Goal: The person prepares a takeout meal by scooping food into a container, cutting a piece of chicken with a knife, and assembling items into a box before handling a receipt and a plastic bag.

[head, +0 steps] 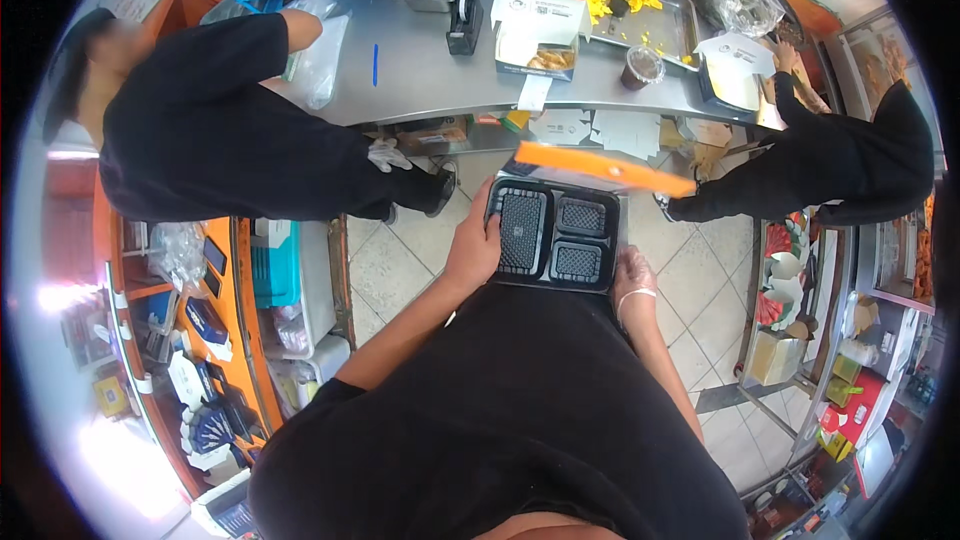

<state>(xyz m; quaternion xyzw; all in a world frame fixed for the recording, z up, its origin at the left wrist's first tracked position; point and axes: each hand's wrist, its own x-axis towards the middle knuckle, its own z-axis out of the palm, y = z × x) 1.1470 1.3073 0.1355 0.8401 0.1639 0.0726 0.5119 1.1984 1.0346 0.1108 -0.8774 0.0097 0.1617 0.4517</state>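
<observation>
A black plastic tray [550, 235] with three compartments is held level in front of my body, and no food shows in it. It appears to sit in a takeaway carton whose orange flap [604, 167] rises at the far side. My bare left hand [476, 244] grips the left edge, thumb over the rim. At the lower right corner, my right hand [634, 277], in a clear disposable glove, holds the side; its fingertips are partly hidden.
Beyond is a steel counter [427, 86] with an open carton [536, 52] of food, a tape dispenser [465, 22], a lidded cup [643, 67] and a metal tray [679, 22] of yellow food. One co-worker [217, 142] stands left, another [847, 157] right. Orange shelving [251, 330] stands at left.
</observation>
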